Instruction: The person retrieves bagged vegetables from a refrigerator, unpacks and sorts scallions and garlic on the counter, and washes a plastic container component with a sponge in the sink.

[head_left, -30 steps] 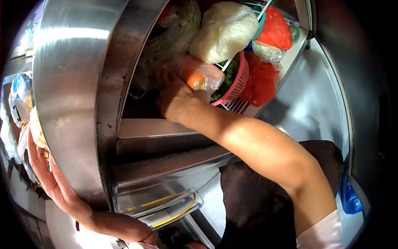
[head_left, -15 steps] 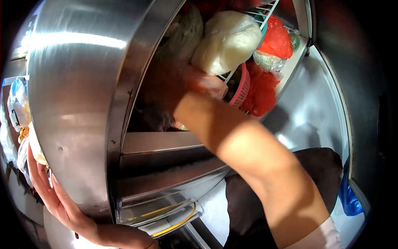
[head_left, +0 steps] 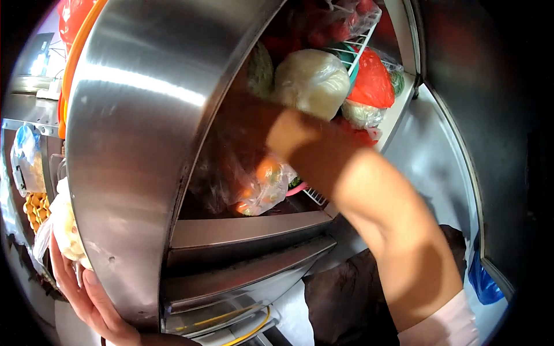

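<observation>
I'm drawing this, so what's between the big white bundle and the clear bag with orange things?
In the head view, the right forearm crosses between the white bundle and clear bag, hiding whatever's behind.

Left hand (head_left: pixel 92 311), fingers (head_left: pixel 64 278) extended; right arm (head_left: pixel 363 196) bent, grip unclear.

We saw a blue plastic bag (head_left: pixel 486 281) at lower right and, upper left, a red bag (head_left: pixel 71 21) beside an orange rim (head_left: pixel 75 56).

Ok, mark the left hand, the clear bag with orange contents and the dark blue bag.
Left hand (head_left: pixel 92 307), head view: its middle.
Clear bag (head_left: pixel 266 189), head view: its front plastic.
Dark blue bag (head_left: pixel 485 285), head view: its middle.
</observation>
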Available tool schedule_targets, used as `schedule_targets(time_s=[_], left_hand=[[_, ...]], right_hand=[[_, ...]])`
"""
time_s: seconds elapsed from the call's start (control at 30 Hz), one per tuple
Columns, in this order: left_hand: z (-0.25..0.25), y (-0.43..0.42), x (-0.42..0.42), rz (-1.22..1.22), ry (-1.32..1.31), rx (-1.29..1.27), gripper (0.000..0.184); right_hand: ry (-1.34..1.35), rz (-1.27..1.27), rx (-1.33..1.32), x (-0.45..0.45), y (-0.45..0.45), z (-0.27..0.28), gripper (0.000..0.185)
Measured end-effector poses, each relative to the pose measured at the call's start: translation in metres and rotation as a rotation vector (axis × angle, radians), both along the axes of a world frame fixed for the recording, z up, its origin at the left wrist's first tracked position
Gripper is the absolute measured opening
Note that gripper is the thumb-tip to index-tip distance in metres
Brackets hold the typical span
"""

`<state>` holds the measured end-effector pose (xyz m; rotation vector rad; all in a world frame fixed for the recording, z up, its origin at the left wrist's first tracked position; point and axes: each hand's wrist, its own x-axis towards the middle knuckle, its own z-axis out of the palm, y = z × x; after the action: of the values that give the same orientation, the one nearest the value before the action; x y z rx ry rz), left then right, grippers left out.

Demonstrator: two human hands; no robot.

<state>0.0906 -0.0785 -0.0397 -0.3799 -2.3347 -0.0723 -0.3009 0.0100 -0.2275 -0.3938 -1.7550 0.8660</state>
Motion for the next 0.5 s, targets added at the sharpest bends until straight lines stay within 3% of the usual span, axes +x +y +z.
schedule_targets(time_s=[0.23,0.33,0.4,0.5], left_hand=[[-0.006,-0.001,-0.006,-0.004,0.095,-0.045,0.053],[-0.006,0.000,-0.005,-0.001,0.060,0.047,0.054],[-0.008,0.006,-0.005,-0.019,0.036,0.072,0.054],[-0.004,0.005,-0.004,-0.040,-0.006,0.067,0.056]], right_hand=[[-0.138,0.400,0.098,-0.009,0.058,0.006,0.039],[-0.234,0.542,0.099,0.003,0.074,-0.006,0.038],[-0.240,0.556,-0.002,0.009,0.084,-0.019,0.038],[-0.081,0.379,-0.207,0.013,0.109,-0.047,0.034]])
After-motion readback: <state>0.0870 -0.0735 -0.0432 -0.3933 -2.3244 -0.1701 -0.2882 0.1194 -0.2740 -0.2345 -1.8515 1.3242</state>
